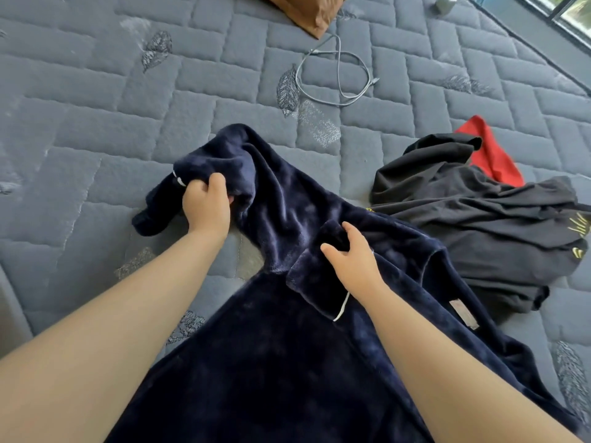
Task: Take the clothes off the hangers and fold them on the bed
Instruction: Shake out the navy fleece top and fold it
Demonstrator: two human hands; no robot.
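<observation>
A dark navy fleece garment (281,362) with thin white piping lies spread on the grey quilted bed (96,123), running from the bottom of the view up to the middle. My left hand (208,203) grips a bunched part of it at its far left end. My right hand (351,260) holds a folded flap of the same garment near its middle, thumb out to the left. No hanger shows in view.
A crumpled black garment (479,225) with yellow print lies to the right, with a red cloth (492,155) behind it. A grey cable (339,75) loops on the bed further back. A brown pillow (307,11) sits at the top edge.
</observation>
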